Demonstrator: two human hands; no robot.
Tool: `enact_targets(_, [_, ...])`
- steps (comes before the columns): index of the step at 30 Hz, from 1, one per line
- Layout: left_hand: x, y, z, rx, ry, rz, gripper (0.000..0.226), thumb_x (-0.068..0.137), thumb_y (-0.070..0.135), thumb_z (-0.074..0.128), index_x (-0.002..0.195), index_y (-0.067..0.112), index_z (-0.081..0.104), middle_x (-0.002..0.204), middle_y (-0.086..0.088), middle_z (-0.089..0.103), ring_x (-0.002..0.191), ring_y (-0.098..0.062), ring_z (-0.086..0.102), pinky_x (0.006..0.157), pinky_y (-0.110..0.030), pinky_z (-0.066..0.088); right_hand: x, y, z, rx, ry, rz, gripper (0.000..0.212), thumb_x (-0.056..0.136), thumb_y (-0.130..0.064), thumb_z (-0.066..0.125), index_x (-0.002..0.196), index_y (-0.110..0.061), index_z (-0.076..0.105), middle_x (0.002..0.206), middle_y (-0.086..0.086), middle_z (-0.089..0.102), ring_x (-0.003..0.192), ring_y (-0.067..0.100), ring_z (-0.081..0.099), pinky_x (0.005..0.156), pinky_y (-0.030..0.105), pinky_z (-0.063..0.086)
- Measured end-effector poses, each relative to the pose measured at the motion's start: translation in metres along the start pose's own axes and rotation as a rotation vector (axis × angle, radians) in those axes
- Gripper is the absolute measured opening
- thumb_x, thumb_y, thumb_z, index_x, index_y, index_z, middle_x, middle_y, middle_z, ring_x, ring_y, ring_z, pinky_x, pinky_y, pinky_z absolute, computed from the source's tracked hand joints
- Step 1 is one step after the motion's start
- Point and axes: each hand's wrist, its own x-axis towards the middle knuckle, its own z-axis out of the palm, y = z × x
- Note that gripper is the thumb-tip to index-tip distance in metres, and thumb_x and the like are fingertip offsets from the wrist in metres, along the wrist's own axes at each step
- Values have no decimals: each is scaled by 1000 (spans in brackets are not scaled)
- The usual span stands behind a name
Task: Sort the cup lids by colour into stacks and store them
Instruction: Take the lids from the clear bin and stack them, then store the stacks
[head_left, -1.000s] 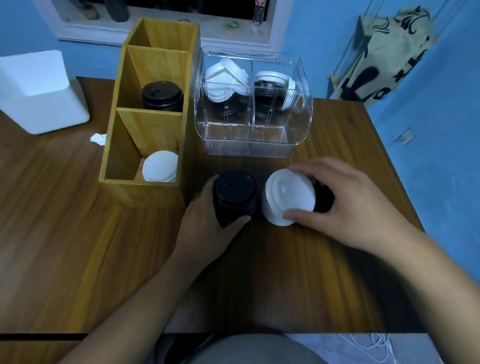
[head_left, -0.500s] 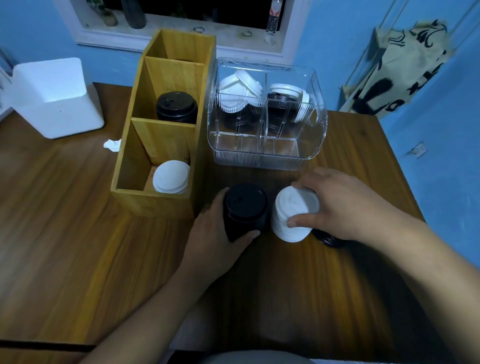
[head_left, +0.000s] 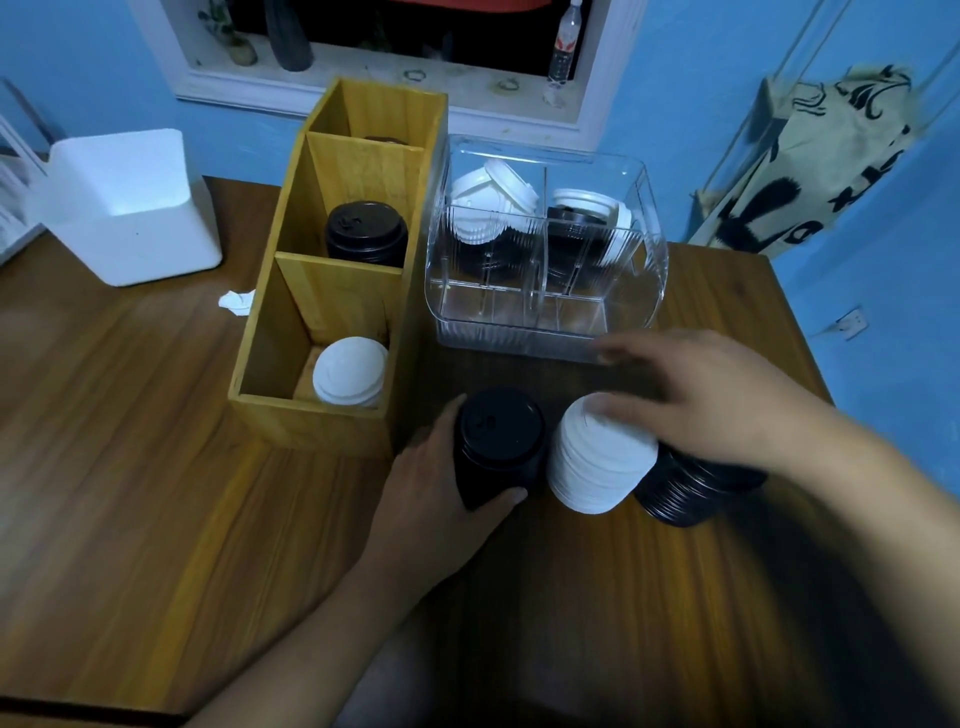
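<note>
Wooden organizer (head_left: 270, 332): black stack (head_left: 366, 231), white stack (head_left: 350, 370); clear bin (head_left: 519, 340): mixed lids (head_left: 493, 208).

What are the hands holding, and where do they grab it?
The left hand grips the black lid stack round its side. The right hand is blurred; its thumb touches the top of the white lid stack.

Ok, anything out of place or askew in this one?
Yes. In the clear bin, white lids lie tilted and jumbled with black ones, unsorted. A crumpled scrap sits on the table left of the wooden box.
</note>
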Motion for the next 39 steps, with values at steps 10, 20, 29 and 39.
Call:
enact_targets(10, [-1, -1, 0, 28, -9, 1, 105, 75, 60, 79, 157, 38, 16, 146, 28, 36, 131, 10, 30, 106, -13, 21, 148, 60, -38, 56, 412, 56, 34, 95, -38, 65, 124, -20, 64, 123, 4, 66, 107, 25, 62, 96, 40, 49])
enact_targets(20, [1, -1, 0, 41, -8, -22, 105, 73, 63, 78, 156, 38, 18, 149, 20, 42, 135, 0, 36, 105, -9, 20, 211, 74, -46, -191, 283, 166, 16, 95, -37, 66, 101, -22, 65, 108, 9, 68, 98, 32, 58, 74, 36, 44])
enact_targets(29, [2, -1, 1, 47, 9, -22, 107, 72, 61, 80, 156, 36, 20, 149, 16, 43, 135, -4, 38, 106, -14, 22, 40, 16, -28, 845, 424, 2, 8, 98, -19, 65, 102, -12, 67, 82, 17, 70, 73, 18, 61, 74, 34, 52])
enact_targets(39, [4, 1, 2, 83, 15, -14, 104, 70, 56, 84, 154, 30, 29, 149, 12, 48, 137, -10, 44, 110, -26, 36, -93, -17, 79, 1294, 122, 322, 29, 93, -20, 58, 118, -10, 68, 94, 16, 76, 80, 22, 71, 70, 27, 59])
